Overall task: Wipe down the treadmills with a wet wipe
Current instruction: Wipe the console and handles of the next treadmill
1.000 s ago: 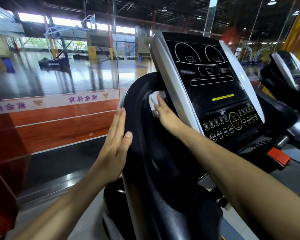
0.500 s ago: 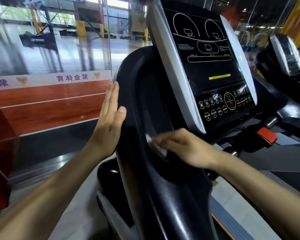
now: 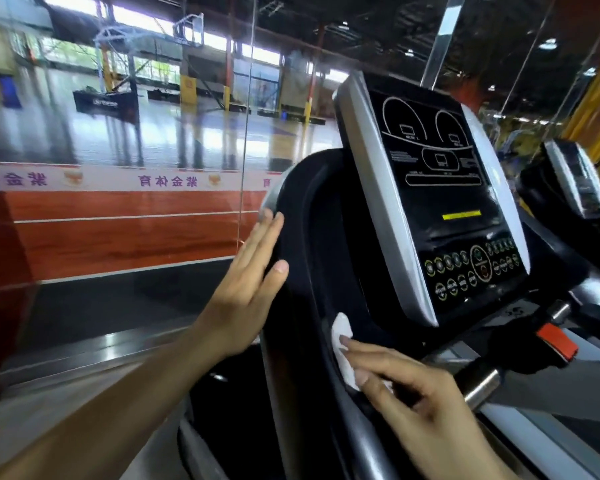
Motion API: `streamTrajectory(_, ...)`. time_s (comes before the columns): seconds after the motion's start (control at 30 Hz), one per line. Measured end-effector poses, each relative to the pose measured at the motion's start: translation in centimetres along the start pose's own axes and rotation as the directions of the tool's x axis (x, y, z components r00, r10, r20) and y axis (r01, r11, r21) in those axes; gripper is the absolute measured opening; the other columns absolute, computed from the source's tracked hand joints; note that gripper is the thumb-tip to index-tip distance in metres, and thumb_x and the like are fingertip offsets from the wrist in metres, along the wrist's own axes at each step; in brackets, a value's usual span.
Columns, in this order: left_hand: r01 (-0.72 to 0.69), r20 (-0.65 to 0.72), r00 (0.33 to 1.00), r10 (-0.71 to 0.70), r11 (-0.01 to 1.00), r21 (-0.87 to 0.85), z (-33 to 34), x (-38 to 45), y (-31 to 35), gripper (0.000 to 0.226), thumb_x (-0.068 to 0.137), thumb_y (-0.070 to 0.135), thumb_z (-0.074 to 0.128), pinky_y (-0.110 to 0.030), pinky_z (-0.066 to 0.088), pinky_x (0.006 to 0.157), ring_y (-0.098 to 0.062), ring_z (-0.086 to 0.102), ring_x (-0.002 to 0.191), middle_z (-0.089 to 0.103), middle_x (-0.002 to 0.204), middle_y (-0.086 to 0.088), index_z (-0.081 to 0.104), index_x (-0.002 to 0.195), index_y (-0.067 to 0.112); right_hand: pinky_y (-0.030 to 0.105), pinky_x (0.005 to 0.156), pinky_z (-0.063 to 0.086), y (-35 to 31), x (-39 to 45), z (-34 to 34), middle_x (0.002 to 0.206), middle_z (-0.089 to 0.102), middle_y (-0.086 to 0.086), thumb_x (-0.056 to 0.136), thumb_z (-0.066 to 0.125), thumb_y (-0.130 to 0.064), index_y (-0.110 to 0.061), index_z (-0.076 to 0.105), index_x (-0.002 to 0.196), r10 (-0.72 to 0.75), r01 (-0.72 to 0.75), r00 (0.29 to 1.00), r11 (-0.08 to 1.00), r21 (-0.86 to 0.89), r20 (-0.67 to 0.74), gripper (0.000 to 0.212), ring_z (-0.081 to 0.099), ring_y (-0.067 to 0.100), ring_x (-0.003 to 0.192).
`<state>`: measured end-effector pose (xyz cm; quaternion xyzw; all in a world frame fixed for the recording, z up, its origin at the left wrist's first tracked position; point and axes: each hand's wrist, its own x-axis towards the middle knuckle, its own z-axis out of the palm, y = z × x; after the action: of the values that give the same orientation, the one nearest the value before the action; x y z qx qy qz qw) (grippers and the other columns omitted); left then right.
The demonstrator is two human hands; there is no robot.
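A treadmill fills the middle of the view, with a black curved side frame (image 3: 302,216) and a tilted console (image 3: 444,202) edged in silver. My left hand (image 3: 246,285) lies flat, fingers straight, against the outer left face of the black frame. My right hand (image 3: 416,403) presses a white wet wipe (image 3: 343,344) with its fingertips against the inner face of the frame, just below the console's lower left corner. Part of the wipe is hidden under my fingers.
A red safety clip (image 3: 556,344) and a metal handlebar (image 3: 482,382) sit right of my right hand. A second treadmill (image 3: 572,181) stands at the far right. A glass wall (image 3: 118,202) on the left looks onto a sports court.
My right hand with the wipe slid down the inner face of the frame, from beside the console's left edge to below its bottom corner. My left hand stayed flat on the frame.
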<state>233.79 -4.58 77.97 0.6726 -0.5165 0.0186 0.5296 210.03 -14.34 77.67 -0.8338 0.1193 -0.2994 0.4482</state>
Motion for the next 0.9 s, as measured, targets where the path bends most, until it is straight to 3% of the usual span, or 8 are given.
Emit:
streamTrajectory(0.1, -0.049, -0.009, 0.999, 0.049, 0.999, 0.023, -0.9, 0.4, -0.9, 0.054, 0.11, 0.027, 0.038, -0.031, 0.011, 0.128, 0.005, 0.007, 0.152, 0.012, 0.166, 0.025, 0.022, 0.161, 0.033, 0.019, 0.101, 0.047, -1.1, 1.1, 1.1, 0.126, 0.068, -0.018, 0.087, 0.073, -0.015, -0.034, 0.08, 0.104, -0.11, 0.106, 0.993, 0.991, -0.076, -0.048, 0.027, 0.062, 0.004, 0.121)
streamTrajectory(0.3, 0.003, -0.031, 0.999, -0.006, 0.995, -0.097, -2.1, 3.9, -5.1, 0.058, 0.104, 0.034, 0.044, -0.038, 0.018, 0.127, 0.008, 0.015, 0.15, 0.02, 0.164, 0.024, 0.026, 0.159, 0.036, 0.008, 0.1, 0.041, -3.7, 4.0, 3.5, 0.135, 0.06, -0.024, 0.081, 0.076, -0.022, -0.045, 0.076, 0.107, -0.299, 0.251, 0.953, 0.862, -0.441, -0.043, 0.034, 0.056, -0.004, 0.125)
streamTrajectory(0.4, -0.067, 0.012, 0.998, 0.069, 0.992, -0.109, -3.0, 5.8, -7.4, 0.056, 0.103, 0.033, 0.041, -0.04, 0.02, 0.126, 0.002, 0.019, 0.151, 0.025, 0.164, 0.02, 0.031, 0.158, 0.031, 0.004, 0.102, 0.035, -4.5, 5.5, 4.9, 0.14, 0.056, -0.024, 0.081, 0.076, -0.03, -0.047, 0.074, 0.111, -0.312, 0.226, 0.949, 0.752, -0.619, -0.032, 0.035, 0.052, -0.01, 0.126)
streamTrajectory(0.53, -0.196, 0.087, 0.974, 0.208, 0.972, -0.127, -4.5, 7.0, -9.5, 0.054, 0.105, 0.026, 0.044, -0.032, 0.021, 0.125, -0.002, 0.021, 0.152, 0.025, 0.163, 0.023, 0.032, 0.158, 0.033, 0.008, 0.109, 0.029, -5.1, 8.6, 7.4, 0.151, 0.048, -0.015, 0.08, 0.073, -0.032, -0.041, 0.068, 0.124, -0.266, 0.171, 0.964, 0.598, -0.783, 0.008, 0.046, 0.044, -0.002, 0.137)
streamTrajectory(0.6, -0.227, 0.126, 0.961, 0.247, 0.962, -0.153, -5.0, 7.4, -10.5, 0.056, 0.107, 0.021, 0.047, -0.024, 0.018, 0.124, 0.001, 0.017, 0.153, 0.021, 0.163, 0.029, 0.029, 0.157, 0.04, 0.016, 0.107, 0.037, -5.4, 10.9, 8.6, 0.15, 0.049, -0.013, 0.079, 0.071, -0.028, -0.04, 0.068, 0.122, -0.278, 0.13, 0.96, 0.557, -0.82, -0.036, 0.045, 0.042, -0.001, 0.138)
streamTrajectory(0.7, -0.261, 0.167, 0.942, 0.292, 0.947, -0.187, -5.5, 7.9, -11.9, 0.065, 0.105, 0.012, 0.052, -0.021, 0.017, 0.124, 0.004, 0.01, 0.153, 0.016, 0.162, 0.034, 0.025, 0.157, 0.04, 0.03, 0.106, 0.047, -6.5, 15.1, 10.3, 0.151, 0.042, -0.021, 0.092, 0.067, -0.026, -0.042, 0.059, 0.126, -0.21, -0.062, 0.955, 0.545, -0.836, -0.207, 0.039, 0.034, -0.007, 0.14)
streamTrajectory(0.77, -0.265, 0.2, 0.928, 0.315, 0.934, -0.241, -5.6, 8.3, -12.7, 0.063, 0.105, 0.013, 0.049, -0.021, 0.017, 0.124, 0.005, 0.008, 0.152, 0.015, 0.163, 0.034, 0.024, 0.158, 0.038, 0.027, 0.115, 0.038, -7.0, 18.1, 10.7, 0.156, 0.038, -0.021, 0.099, 0.062, -0.031, -0.047, 0.06, 0.131, -0.106, -0.164, 0.953, 0.606, -0.779, -0.283, 0.036, 0.03, -0.008, 0.143)
streamTrajectory(0.9, -0.297, 0.219, 0.905, 0.365, 0.91, -0.289, -5.7, 9.0, -13.6, 0.064, 0.103, 0.008, 0.051, -0.013, 0.011, 0.119, 0.002, 0.012, 0.153, 0.017, 0.164, 0.029, 0.029, 0.156, 0.037, 0.016, 0.118, 0.025, -6.6, 24.0, 9.9, 0.157, 0.04, -0.002, 0.1, 0.06, -0.023, -0.027, 0.063, 0.136, -0.113, -0.183, 0.949, 0.566, -0.804, -0.296, 0.037, 0.033, 0.006, 0.146)
